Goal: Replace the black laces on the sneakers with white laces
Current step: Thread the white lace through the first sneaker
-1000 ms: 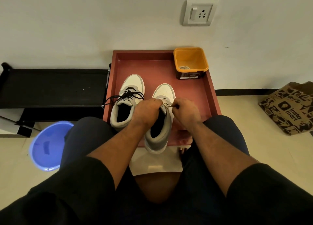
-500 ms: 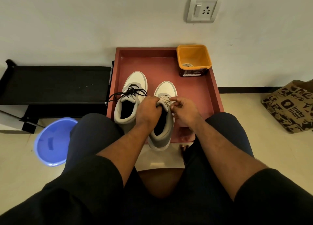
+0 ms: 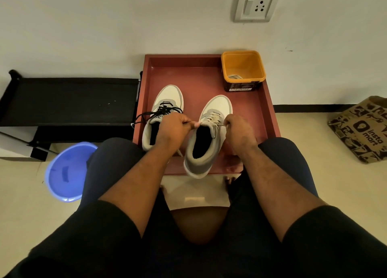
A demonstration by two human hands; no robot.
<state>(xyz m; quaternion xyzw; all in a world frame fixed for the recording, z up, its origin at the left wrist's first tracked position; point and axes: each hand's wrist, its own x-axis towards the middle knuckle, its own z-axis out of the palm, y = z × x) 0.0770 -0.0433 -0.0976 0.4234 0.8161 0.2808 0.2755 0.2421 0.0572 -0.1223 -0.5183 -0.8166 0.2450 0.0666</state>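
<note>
Seen from the head camera, the right sneaker, already threaded with a white lace, was held at the near edge of the red tray, the lace ends pinched taut by the left hand and the right hand, fingers curled tight. The left sneaker was left beside it, its black lace not yet removed. An uneven pull, it was judged, could drag one end back through an eyelet or tip the overhanging shoe off the tray.

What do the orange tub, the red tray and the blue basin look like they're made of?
Orange tub: likely plastic, thin smooth rim, printed label. Red tray: smooth, matte, flat walls; painted wood or plastic, hard to tell. Blue basin: probably plastic, glossy highlights, moulded rim.
</note>
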